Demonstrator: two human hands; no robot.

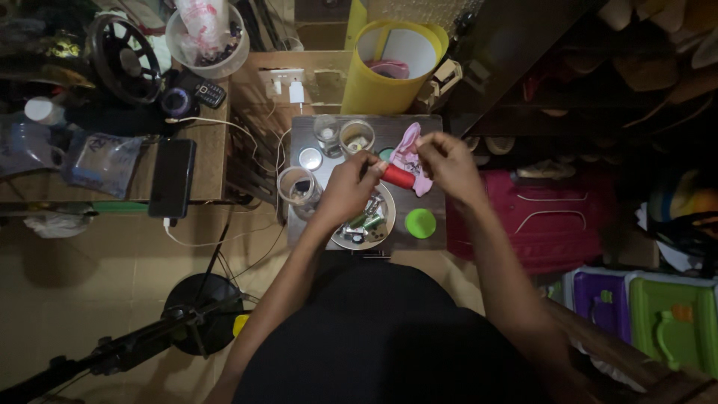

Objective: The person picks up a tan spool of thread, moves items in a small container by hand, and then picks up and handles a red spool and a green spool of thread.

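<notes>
Seen from above, a person's left hand [350, 185] closes around one end of a red spool of thread [399, 176], gripping it firmly. The right hand [447, 163] is pinched narrow, thumb and forefinger together just above the spool; it seems to draw out the thread end, though the thread itself is too fine to see. Both hands hover over a small dark table [426, 129].

Behind the right hand lies a pink cloth piece [409, 153]. Directly under the left hand sits a round bowl of small spools [364, 223], green ones among them. A green lid [420, 223] rests just beside the bowl. Three clear jars [357, 136] stand along the table's far and left side.

Further out are a yellow bin [390, 69], a black phone [173, 177] on a wooden bench, and a red suitcase [550, 217] to the right.

To do this step well, the spool probably should be held steady and the thread drawn off slowly, keeping light tension so it does not tangle.
</notes>
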